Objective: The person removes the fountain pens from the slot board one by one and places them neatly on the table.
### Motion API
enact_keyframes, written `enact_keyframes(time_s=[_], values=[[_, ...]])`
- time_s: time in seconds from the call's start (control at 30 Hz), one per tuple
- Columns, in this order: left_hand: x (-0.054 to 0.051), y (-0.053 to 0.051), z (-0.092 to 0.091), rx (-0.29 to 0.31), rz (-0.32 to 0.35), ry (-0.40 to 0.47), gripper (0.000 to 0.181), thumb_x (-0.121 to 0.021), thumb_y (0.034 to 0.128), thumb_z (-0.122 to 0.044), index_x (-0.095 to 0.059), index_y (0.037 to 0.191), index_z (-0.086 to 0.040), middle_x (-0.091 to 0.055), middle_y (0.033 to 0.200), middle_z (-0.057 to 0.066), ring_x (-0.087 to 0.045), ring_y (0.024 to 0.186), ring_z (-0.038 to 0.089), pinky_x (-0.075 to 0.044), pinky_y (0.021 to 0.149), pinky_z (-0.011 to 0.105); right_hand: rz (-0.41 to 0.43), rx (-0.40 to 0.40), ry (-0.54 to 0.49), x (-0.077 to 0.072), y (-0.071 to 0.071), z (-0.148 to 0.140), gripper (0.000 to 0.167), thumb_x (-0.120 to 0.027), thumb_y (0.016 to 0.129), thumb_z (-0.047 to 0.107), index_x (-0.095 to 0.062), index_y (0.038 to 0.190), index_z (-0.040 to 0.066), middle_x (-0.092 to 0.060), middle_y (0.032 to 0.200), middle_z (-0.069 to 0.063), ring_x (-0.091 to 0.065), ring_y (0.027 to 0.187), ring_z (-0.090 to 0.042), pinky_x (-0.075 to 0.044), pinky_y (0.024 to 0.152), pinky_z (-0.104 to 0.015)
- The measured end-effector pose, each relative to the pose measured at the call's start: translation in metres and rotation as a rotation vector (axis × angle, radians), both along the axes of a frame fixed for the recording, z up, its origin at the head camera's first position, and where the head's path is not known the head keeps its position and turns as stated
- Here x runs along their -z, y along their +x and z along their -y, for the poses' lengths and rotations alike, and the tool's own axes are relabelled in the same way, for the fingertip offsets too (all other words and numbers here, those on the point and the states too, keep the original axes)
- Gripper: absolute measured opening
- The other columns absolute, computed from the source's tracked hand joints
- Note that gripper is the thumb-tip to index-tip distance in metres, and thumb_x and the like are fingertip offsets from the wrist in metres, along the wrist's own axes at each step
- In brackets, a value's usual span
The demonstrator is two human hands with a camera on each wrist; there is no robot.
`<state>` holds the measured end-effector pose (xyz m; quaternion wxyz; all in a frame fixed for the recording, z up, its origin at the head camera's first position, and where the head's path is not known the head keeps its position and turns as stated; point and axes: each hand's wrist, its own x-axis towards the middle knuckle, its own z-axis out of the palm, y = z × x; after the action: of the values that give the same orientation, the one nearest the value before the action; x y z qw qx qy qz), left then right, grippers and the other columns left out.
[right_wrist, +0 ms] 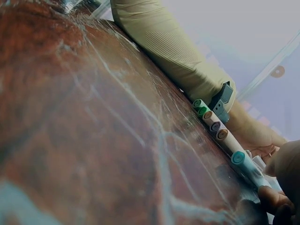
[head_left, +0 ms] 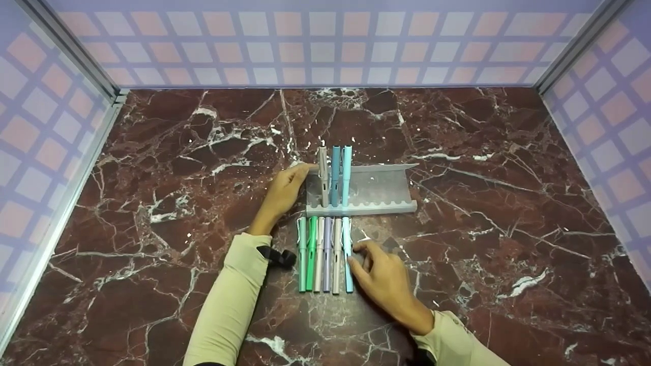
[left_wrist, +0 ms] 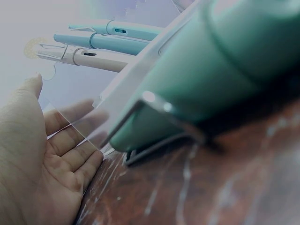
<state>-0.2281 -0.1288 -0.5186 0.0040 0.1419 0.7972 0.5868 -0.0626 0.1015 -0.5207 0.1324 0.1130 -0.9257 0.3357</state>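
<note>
A clear pen stand [head_left: 359, 188] with a scalloped front edge holds three upright pens: a beige pen [head_left: 323, 175], a darker blue pen [head_left: 335, 175] and a light blue pen [head_left: 347, 175]. My left hand [head_left: 286, 190] is at the stand's left end. In the left wrist view its extended fingers [left_wrist: 70, 136] show partly through the clear panel, thumb raised apart. In front of the stand my right hand [head_left: 384, 277] pinches another light blue pen [head_left: 348, 274], the rightmost of the row on the table. Thumb and finger lie on either side of that pen in the right wrist view.
Left of the pinched pen lie a pale green pen [head_left: 302, 264], a bright green pen [head_left: 311, 259], a purple pen [head_left: 327, 264] and beige ones, side by side. The red marbled tabletop [head_left: 483, 203] meets checkered walls [head_left: 330, 46] at the back and sides.
</note>
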Motion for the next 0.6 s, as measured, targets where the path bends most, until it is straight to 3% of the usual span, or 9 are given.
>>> enact_keyframes(time_s=[0.07, 0.13, 0.3, 0.33, 0.53, 0.6], values=[[0.0, 0.0, 0.0, 0.005, 0.004, 0.01, 0.038, -0.041, 0.1091, -0.025, -0.066, 0.127, -0.002, -0.067, 0.13, 0.015, -0.06, 0.122, 0.028, -0.039, 0.113, 0.04, 0.004, -0.005, -0.025, 0.0, -0.001, 0.0, 0.017, -0.079, 0.085, 0.02, -0.07, 0.097, 0.013, -0.054, 0.058, 0.013, -0.045, 0.049, 0.0, -0.044, 0.058, -0.027], [-0.005, 0.002, -0.001, 0.007, 0.019, 0.018, 0.038, -0.041, 0.1091, -0.024, -0.065, 0.127, -0.001, -0.066, 0.131, 0.017, -0.059, 0.124, 0.03, -0.038, 0.114, 0.041, 0.013, -0.017, -0.06, 0.0, -0.002, -0.001, 0.015, -0.078, 0.086, 0.018, -0.07, 0.097, 0.011, -0.055, 0.059, 0.012, -0.045, 0.049, 0.0, -0.045, 0.056, -0.026], [-0.005, 0.001, -0.001, 0.003, 0.016, 0.032, 0.037, -0.042, 0.109, -0.021, -0.065, 0.126, 0.002, -0.066, 0.13, 0.02, -0.06, 0.122, 0.032, -0.039, 0.113, 0.042, 0.026, -0.05, -0.119, 0.0, -0.008, -0.005, 0.013, -0.076, 0.088, 0.015, -0.069, 0.098, 0.01, -0.057, 0.061, 0.01, -0.044, 0.05, 0.001, -0.042, 0.047, -0.02], [0.0, -0.001, -0.001, 0.002, 0.004, 0.032, 0.037, -0.042, 0.1089, -0.021, -0.066, 0.126, 0.001, -0.066, 0.128, 0.019, -0.061, 0.12, 0.031, -0.04, 0.112, 0.042, 0.023, -0.057, -0.13, 0.001, -0.01, -0.006, 0.013, -0.076, 0.088, 0.015, -0.069, 0.098, 0.01, -0.058, 0.062, 0.01, -0.045, 0.051, 0.001, -0.042, 0.047, -0.02], [0.0, -0.001, 0.0, 0.007, 0.005, 0.023, 0.038, -0.041, 0.1091, -0.023, -0.066, 0.126, 0.0, -0.069, 0.124, 0.017, -0.065, 0.108, 0.032, -0.046, 0.105, 0.042, -0.047, -0.127, -0.262, 0.003, -0.026, -0.01, 0.011, -0.075, 0.086, 0.006, -0.07, 0.095, 0.008, -0.064, 0.066, 0.005, -0.05, 0.052, -0.003, -0.044, 0.046, -0.019], [0.0, 0.0, 0.0, 0.007, 0.004, 0.014, 0.038, -0.04, 0.1091, -0.023, -0.066, 0.127, -0.001, -0.068, 0.126, 0.016, -0.064, 0.112, 0.031, -0.044, 0.107, 0.042, -0.075, -0.151, -0.3, 0.003, -0.033, -0.011, 0.011, -0.074, 0.085, 0.002, -0.069, 0.094, 0.005, -0.066, 0.068, 0.002, -0.052, 0.053, -0.004, -0.046, 0.046, -0.018]])
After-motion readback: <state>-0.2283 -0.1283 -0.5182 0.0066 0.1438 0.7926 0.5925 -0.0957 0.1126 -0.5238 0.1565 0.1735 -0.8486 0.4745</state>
